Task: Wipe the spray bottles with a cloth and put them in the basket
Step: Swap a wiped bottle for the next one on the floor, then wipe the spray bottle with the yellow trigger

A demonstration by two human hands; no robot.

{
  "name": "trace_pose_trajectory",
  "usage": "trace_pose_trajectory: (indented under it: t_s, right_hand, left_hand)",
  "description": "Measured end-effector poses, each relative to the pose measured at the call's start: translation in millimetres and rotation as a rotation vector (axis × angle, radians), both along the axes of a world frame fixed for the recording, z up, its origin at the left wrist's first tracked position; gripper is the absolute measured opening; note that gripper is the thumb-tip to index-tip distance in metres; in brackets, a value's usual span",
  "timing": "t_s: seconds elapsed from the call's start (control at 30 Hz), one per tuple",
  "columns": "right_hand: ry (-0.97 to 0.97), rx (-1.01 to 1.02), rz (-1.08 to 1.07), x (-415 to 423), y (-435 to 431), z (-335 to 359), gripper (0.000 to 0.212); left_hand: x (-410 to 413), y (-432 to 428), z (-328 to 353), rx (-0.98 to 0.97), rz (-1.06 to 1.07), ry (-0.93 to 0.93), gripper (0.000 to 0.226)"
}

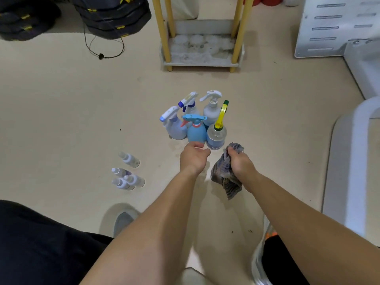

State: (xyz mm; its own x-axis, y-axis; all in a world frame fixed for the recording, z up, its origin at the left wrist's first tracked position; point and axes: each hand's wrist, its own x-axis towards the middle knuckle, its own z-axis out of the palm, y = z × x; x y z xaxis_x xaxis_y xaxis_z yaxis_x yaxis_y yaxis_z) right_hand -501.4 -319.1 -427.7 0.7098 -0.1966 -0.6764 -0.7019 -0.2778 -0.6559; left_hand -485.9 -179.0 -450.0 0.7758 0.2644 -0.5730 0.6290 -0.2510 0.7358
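Several trigger spray bottles stand bunched on the beige floor: a blue one [196, 131] in front, a clear one with a yellow trigger [217, 134] to its right, a pale lilac one [174, 126] to its left, and two white ones [211, 109] behind. My left hand [193, 157] hovers just in front of the blue bottle, fingers loosely curled, holding nothing. My right hand [240, 161] grips a crumpled grey striped cloth [225, 173] right of the bottles. No basket is in view.
Several small clear bottles [127, 175] stand on the floor to the left. A low shelf with yellow legs [202, 42] stands beyond the bottles. Stacked black items [115, 17] lie at the far left, white furniture [349, 161] along the right. My shoes [123, 221] are near the bottom.
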Motion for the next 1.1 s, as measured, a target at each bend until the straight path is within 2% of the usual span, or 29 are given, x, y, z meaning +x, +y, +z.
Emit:
trace_pose_trajectory:
  t_s: [0.27,0.37,0.5,0.67,0.73,0.83,0.93,1.0,1.1]
  right_hand:
    - [0.008,0.058,-0.102,23.4,-18.8,-28.4,0.05]
    - [-0.021,0.146,-0.245,31.8,-23.4,-42.1,0.062]
    - [-0.042,0.219,-0.341,38.9,-28.1,-48.8,0.042]
    - [-0.054,0.22,-0.369,40.9,-32.7,-56.9,0.041]
    - [-0.068,0.234,-0.405,40.2,-34.9,-51.3,0.04]
    - [-0.136,0.263,-0.467,40.6,-39.2,-36.9,0.041]
    - [-0.254,0.326,-0.47,41.7,-40.5,-14.1,0.061]
    - [-0.343,0.315,-0.421,41.3,-38.3,9.5,0.07]
    - [-0.451,0.242,-0.288,34.3,-31.9,48.2,0.068]
  left_hand:
    - [46.3,-32.9,-20.3,0.106,-0.207,-0.159,0.055]
    - [61.3,-40.2,-29.3,0.136,-0.204,-0.216,0.047]
    - [71.8,-47.1,-40.5,0.063,-0.118,-0.285,0.017]
    - [75.7,-48.5,-42.8,0.041,-0.083,-0.331,0.017]
    - [73.7,-47.7,-41.8,0.033,-0.095,-0.358,0.004]
    - [63.1,-47.5,-37.6,0.043,-0.123,-0.386,0.016]
    - [49.0,-46.4,-31.2,0.035,-0.12,-0.394,0.007]
    - [39.7,-46.5,-21.0,0.059,-0.146,-0.418,0.013]
    - [26.4,-46.0,4.6,0.106,-0.183,-0.425,0.018]
